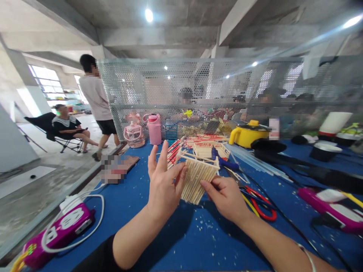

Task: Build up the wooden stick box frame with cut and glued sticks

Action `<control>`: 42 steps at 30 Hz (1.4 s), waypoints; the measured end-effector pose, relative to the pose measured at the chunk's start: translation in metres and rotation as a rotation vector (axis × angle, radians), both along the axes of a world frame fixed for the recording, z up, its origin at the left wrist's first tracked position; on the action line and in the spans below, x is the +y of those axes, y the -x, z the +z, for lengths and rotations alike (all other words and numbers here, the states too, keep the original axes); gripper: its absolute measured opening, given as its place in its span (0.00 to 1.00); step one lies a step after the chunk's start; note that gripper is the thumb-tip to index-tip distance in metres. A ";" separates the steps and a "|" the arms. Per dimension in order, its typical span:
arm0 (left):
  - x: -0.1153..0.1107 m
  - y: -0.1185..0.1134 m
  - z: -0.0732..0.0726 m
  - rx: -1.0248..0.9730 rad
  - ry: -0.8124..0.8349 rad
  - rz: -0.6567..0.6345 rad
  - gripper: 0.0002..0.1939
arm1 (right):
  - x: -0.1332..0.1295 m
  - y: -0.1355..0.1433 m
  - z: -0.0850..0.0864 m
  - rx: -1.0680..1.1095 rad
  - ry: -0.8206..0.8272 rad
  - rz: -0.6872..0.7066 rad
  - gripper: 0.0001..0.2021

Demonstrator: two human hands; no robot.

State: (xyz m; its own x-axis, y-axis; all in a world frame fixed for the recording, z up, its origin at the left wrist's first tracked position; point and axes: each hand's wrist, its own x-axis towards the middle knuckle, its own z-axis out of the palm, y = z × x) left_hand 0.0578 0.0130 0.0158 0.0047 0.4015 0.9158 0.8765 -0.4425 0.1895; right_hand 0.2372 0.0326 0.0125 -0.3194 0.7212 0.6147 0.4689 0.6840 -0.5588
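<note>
Both of my hands hold a small frame of pale wooden sticks (197, 182) above the blue table. Thin sticks lie side by side in it as a slanted panel, with a bar and short posts along the top. My left hand (166, 181) pinches its upper left side between thumb and index finger, while two other fingers point up. On the right edge, my right hand (227, 196) grips it with the thumb in front. Behind the frame rests a blue glue gun (227, 161), beside a tray-like piece built of sticks (198, 151).
Red-handled scissors (263, 209) and clear glue sticks (258, 164) lie to the right. A yellow pot (249, 135), pink bottles (154, 129) and a perforated metal screen (159, 87) stand behind. Purple power strips (61, 234) sit at both sides. Other people are beyond the table.
</note>
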 end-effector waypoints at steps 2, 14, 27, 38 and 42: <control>0.000 0.000 -0.001 0.000 0.001 -0.003 0.07 | 0.000 0.000 -0.001 -0.003 -0.002 0.004 0.21; 0.000 0.002 0.000 -0.009 -0.005 -0.010 0.07 | 0.000 0.002 -0.003 -0.020 0.020 -0.015 0.22; 0.000 0.002 -0.001 -0.005 0.009 -0.014 0.07 | 0.001 0.003 -0.004 -0.024 0.029 -0.009 0.22; 0.001 0.002 -0.002 -0.007 0.001 -0.020 0.07 | -0.001 0.003 -0.002 -0.028 0.039 -0.015 0.22; 0.001 0.002 -0.001 -0.009 -0.012 -0.025 0.07 | -0.001 0.003 -0.002 -0.030 0.035 -0.016 0.22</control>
State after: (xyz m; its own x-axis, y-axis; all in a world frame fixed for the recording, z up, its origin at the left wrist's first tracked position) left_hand 0.0556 0.0143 0.0146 0.0064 0.3904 0.9206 0.8636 -0.4664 0.1918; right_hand 0.2341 0.0315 0.0101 -0.3253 0.7476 0.5790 0.4968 0.6561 -0.5681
